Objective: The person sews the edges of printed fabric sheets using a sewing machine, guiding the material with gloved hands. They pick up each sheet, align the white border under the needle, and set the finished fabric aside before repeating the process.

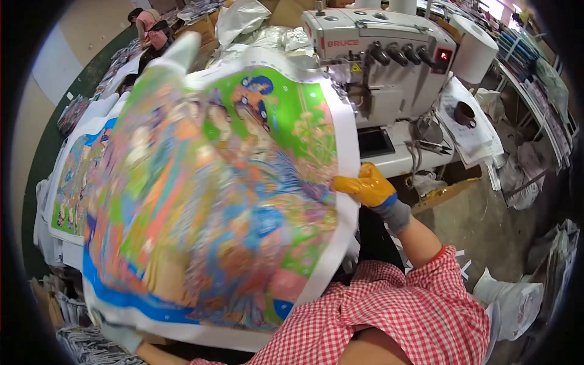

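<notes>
A large printed fabric panel (292,237) with a white border and colourful figures on green and blue spreads in front of me, its left part smeared by motion. My right hand (368,186), in a yellow-coated glove with a grey cuff, is closed on the panel's right border. At the panel's lower left corner is my left hand (121,336) in a pale glove; its fingers are blurred and partly hidden by the cloth. Just beyond the panel's upper right edge stands a white overlock sewing machine (389,52).
More printed panels (79,176) lie at the left. Scissors-like metal tools (432,146) and a dark cup (465,114) rest right of the machine, near a large thread cone (471,48). Crumpled wrapping (267,38) is piled behind. Another person (152,30) bends at the far left.
</notes>
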